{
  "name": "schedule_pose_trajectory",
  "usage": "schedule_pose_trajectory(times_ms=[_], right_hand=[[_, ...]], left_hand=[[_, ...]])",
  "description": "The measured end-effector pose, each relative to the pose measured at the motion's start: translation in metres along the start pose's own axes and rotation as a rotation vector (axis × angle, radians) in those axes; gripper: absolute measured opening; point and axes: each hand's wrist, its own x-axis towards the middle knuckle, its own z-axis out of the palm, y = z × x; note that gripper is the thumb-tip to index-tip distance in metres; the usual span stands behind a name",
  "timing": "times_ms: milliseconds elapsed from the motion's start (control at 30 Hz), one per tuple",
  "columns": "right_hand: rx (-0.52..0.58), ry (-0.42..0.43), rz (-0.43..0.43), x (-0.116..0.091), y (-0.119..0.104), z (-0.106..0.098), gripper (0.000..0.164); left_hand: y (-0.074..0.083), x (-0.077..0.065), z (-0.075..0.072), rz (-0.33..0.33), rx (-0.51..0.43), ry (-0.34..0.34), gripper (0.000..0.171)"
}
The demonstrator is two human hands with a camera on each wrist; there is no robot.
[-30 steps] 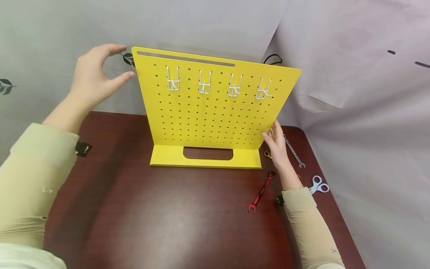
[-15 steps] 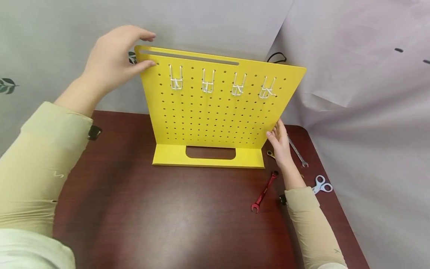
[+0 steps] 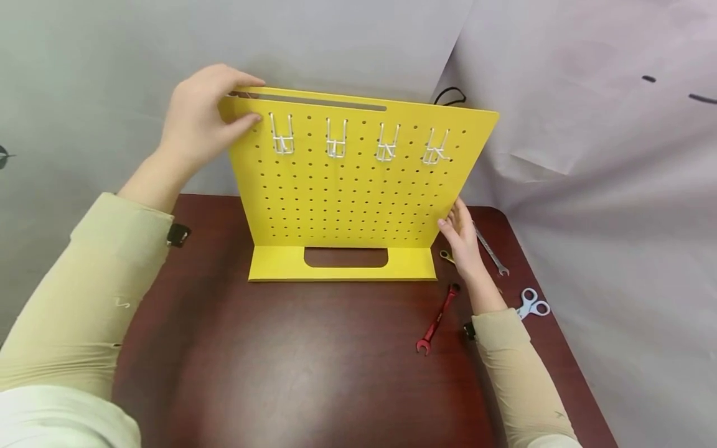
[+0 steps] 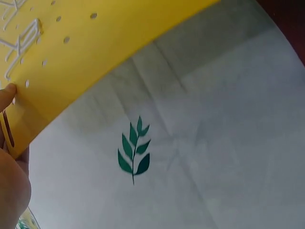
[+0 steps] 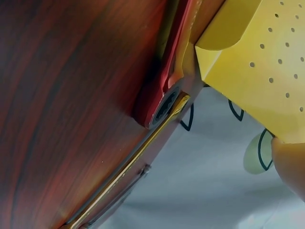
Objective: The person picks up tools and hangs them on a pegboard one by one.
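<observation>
A yellow pegboard [image 3: 347, 186] stands on its flat foot on the table, with several white wire hooks [image 3: 282, 144] along its upper part. At its top left corner my left hand [image 3: 198, 118] grips the board, thumb on the front and fingers behind the top edge. The left wrist view shows the thumb [image 4: 6, 95] against the yellow face, near a hook. Lower down, my right hand [image 3: 466, 239] holds the right edge, its thumb in front and the other fingers partly hidden behind. Only a bit of that hand [image 5: 291, 164] enters the right wrist view.
Right of the board lie a red wrench [image 3: 438, 320], a silver wrench [image 3: 490, 249] and light blue scissors [image 3: 532, 303]. A yellow ring-ended tool [image 3: 446, 256] is mostly hidden by the right hand. A pale cloth [image 3: 347, 43] hangs behind the dark brown table [image 3: 280, 348].
My left hand has come in from the left of the board and taken hold of its top left corner. The right hand keeps its place on the right edge.
</observation>
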Motion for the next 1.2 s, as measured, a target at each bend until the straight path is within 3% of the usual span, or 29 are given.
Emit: schedule_pose_trajectory(times_ms=[200, 400, 1033, 1200], right_hand=[[-0.004, 0.004, 0.014, 0.002, -0.004, -0.002, 0.073], [-0.011, 0.02, 0.043, 0.002, -0.005, -0.01, 0.072], [-0.011, 0.223, 0.1, 0.001, -0.008, -0.065, 0.059], [-0.085, 0.267, 0.126, 0.002, -0.001, -0.082, 0.057]], left_hand=[[-0.002, -0.003, 0.011, 0.029, -0.073, 0.116, 0.039], [-0.002, -0.005, 0.015, 0.033, -0.112, 0.182, 0.036], [-0.002, -0.007, 0.021, 0.025, -0.134, 0.213, 0.035], [-0.001, -0.007, 0.021, 0.032, -0.137, 0.214, 0.034]])
